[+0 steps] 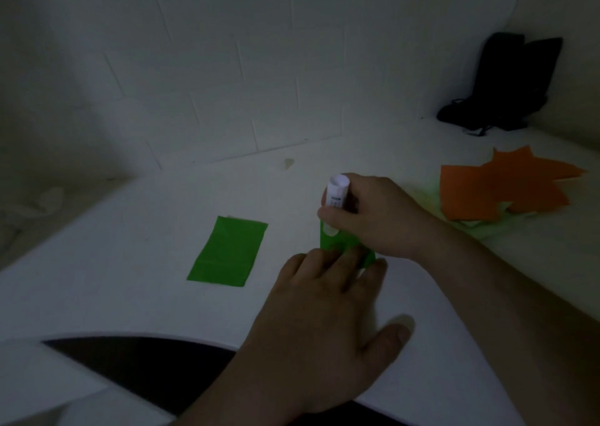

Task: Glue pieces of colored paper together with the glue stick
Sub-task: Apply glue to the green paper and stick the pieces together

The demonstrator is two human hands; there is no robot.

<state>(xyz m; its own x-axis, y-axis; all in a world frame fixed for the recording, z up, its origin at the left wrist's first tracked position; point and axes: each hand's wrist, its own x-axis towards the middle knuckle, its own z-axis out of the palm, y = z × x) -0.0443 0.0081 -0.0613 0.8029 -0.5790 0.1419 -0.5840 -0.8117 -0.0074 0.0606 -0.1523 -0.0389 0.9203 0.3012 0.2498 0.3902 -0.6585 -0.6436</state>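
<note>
My right hand grips a white glue stick, held upright with its lower end down on a small green paper piece on the white table. My left hand lies flat, fingers spread, with its fingertips pressing the near edge of that green piece; both hands hide most of the piece. A second green paper rectangle lies flat and untouched to the left of the hands.
A pile of orange paper pieces over pale green sheets sits at the right. A black bag leans in the far right corner. A white brick wall rises behind the table. The table's near edge curves around my dark lap.
</note>
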